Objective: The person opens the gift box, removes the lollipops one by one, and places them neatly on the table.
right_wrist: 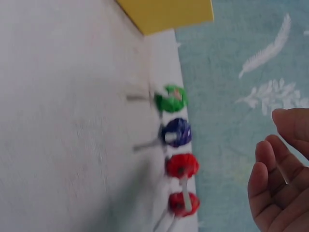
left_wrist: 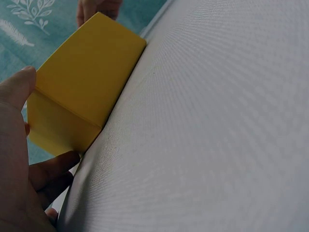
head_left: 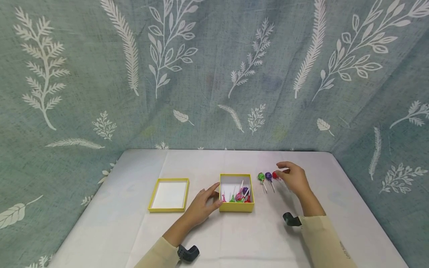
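Observation:
A yellow-edged box [head_left: 236, 207] holds several wrapped lollipops [head_left: 239, 196], their sticks jutting up. My left hand [head_left: 203, 204] rests against the box's left side, thumb near the front corner and fingers further back; the left wrist view has the thumb [left_wrist: 24, 82] at the upper edge. Right of the box, a green lollipop [head_left: 261, 176], a purple lollipop [head_left: 268, 176] and a red lollipop [head_left: 275, 175] lie in a row. The right wrist view shows two red lollipops, one [right_wrist: 182, 166] beside the other [right_wrist: 183, 204]. Over that end hovers my right hand [head_left: 292, 178], fingers loosely bent and holding nothing.
A yellow-rimmed box lid [head_left: 168, 210] lies left of the box, its white inside facing up. The white-covered table [head_left: 254, 238] meets a leaf-patterned teal cloth [head_left: 207, 82] at the back and sides. A dark device [head_left: 188, 254] is on my left wrist.

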### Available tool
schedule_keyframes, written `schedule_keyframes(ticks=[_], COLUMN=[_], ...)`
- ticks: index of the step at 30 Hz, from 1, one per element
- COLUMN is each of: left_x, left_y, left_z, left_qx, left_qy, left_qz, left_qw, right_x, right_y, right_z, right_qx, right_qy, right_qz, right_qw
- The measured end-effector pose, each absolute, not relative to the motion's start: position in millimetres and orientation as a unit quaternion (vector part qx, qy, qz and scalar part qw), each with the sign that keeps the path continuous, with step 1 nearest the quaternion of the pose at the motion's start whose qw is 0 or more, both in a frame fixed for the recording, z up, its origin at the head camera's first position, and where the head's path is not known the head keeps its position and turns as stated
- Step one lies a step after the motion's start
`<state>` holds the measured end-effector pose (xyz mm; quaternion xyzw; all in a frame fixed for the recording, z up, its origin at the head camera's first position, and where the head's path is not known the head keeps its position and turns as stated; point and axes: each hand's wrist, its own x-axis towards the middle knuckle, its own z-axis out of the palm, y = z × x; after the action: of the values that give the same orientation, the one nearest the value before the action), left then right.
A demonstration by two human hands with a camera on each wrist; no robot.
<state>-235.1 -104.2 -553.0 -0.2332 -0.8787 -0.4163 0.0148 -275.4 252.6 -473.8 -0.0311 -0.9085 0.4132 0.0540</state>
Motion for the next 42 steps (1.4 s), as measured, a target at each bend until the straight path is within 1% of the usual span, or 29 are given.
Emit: schedule_keyframes(ticks=[14,23,30,35,42], left_x=[-237,-237,-238,-238,-237], left_y=[-104,-104,-104,-105,-105], left_z=[-556,-556,-555,-556,-555], left_qx=[-0.235,-0.234,-0.235,-0.23,-0.22], left_qy=[-0.878,-0.882,-0.882,-0.884,-0.887], left_qz=[-0.417,-0.408,-0.408,-0.406,-0.407], left_qw=[0.015,0.007,0.007,0.003,-0.011], right_x=[-268,-266,-267,-265,-261], right_y=[213,195,176,160,138], right_z=[-473,-473,-465,-464,-463], right_qx=[-0.007,0.017,0.023,0.057,0.081], right_qy=[-0.908,-0.908,-0.897,-0.889,-0.899], right_qz=[0.417,0.418,0.442,0.455,0.43], right_qw=[0.036,0.035,0.014,0.002,-0.029])
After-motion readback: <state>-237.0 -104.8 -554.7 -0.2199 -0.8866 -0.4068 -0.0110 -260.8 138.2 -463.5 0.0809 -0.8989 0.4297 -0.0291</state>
